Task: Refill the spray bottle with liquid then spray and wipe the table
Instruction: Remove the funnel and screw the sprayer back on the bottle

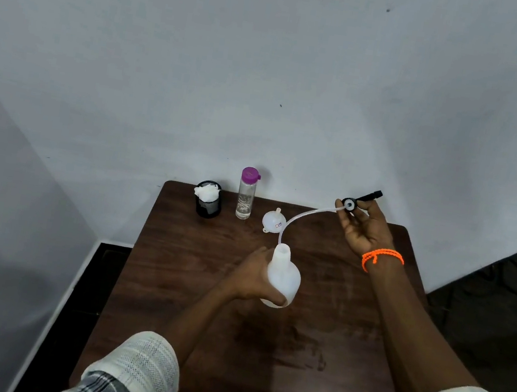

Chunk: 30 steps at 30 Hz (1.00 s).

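Held white plastic spray bottle (pixel 283 280) wrapped in left hand (pixel 254 279) fingers, pinched black trigger head (pixel 358 200) with right hand (pixel 362 231); best lifted clear so tube (pixel 301 217) wouldn't drip.

No legible text. Funnel (pixel 274 221) carries a small sticker, bottle (pixel 245 198) faint markings; both unreadable.

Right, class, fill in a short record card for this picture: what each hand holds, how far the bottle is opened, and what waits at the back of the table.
left hand: grips the white spray bottle
right hand: holds the black spray head
bottle state: neck open, dip tube end still at the neck
back of table: mesh cup with tissue, purple-capped water bottle, white funnel
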Each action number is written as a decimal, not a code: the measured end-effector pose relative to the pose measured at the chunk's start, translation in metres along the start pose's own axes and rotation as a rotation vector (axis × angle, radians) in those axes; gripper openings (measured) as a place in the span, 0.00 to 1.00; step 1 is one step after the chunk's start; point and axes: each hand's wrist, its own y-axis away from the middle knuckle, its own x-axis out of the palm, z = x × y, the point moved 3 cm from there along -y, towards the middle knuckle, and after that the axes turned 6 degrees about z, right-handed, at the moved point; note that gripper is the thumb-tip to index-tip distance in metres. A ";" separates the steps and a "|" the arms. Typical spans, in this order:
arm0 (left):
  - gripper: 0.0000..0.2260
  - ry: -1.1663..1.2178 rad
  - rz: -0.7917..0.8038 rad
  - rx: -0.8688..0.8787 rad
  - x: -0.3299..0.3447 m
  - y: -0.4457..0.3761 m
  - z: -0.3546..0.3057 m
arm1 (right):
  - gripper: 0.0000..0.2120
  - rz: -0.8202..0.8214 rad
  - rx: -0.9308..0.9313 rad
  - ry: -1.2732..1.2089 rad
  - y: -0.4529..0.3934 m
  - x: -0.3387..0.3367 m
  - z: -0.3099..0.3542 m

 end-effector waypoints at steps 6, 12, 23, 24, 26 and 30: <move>0.30 -0.018 -0.061 -0.002 -0.009 -0.003 0.007 | 0.05 0.089 -0.161 0.184 0.005 0.006 0.008; 0.31 -0.136 -0.079 -0.064 -0.016 -0.009 0.015 | 0.06 0.237 -0.362 0.594 0.022 0.028 0.019; 0.37 -0.201 -0.103 -0.110 -0.022 -0.027 0.012 | 0.20 0.209 -0.443 1.079 0.044 0.049 -0.017; 0.37 -0.203 -0.103 -0.120 -0.023 -0.028 0.013 | 0.19 0.206 -0.445 1.091 0.044 0.050 -0.022; 0.39 -0.207 -0.105 -0.146 -0.024 -0.028 0.014 | 0.18 0.208 -0.446 1.109 0.044 0.051 -0.030; 0.44 -0.228 -0.110 -0.175 -0.023 -0.027 0.016 | 0.13 0.213 -0.442 1.313 0.044 0.052 -0.044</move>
